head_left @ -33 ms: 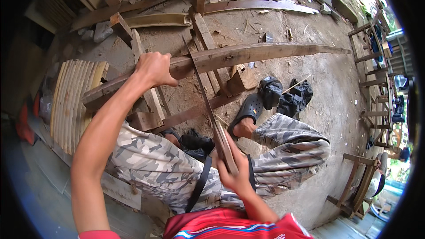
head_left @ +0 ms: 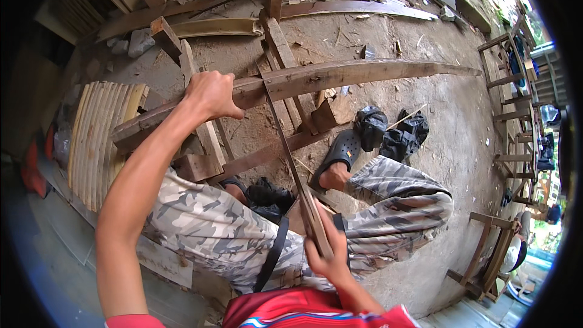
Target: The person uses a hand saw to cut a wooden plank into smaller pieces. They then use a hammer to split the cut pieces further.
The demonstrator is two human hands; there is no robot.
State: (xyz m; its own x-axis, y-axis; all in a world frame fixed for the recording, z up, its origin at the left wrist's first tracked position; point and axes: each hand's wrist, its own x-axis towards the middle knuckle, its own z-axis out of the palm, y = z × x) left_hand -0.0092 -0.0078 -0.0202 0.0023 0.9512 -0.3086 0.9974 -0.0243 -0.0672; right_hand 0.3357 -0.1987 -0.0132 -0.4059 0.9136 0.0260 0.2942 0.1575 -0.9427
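A long, slightly curved wooden beam (head_left: pixel 340 76) lies crosswise before me, resting on a low wooden trestle (head_left: pixel 279 45). My left hand (head_left: pixel 211 96) grips the beam left of the saw, thumb on the near side and fingers over the top. A handsaw (head_left: pixel 284 140) with a narrow dark blade crosses the beam just right of that hand, at the cut. My right hand (head_left: pixel 328 249) is closed around the saw's wooden handle (head_left: pixel 316 222), low between my thighs. The depth of the cut cannot be made out.
Left of my leg stands a stack of light wooden slats (head_left: pixel 103 146). Black plastic bags (head_left: pixel 404 133) lie by my clog (head_left: pixel 341 152). Boards and scraps (head_left: pixel 358 7) cover the far ground. Wooden frames (head_left: pixel 510 79) stand at right, near another person (head_left: pixel 519 246).
My right hand has drawn the saw back toward my body, so less blade shows past the beam. My left hand and the beam stay put.
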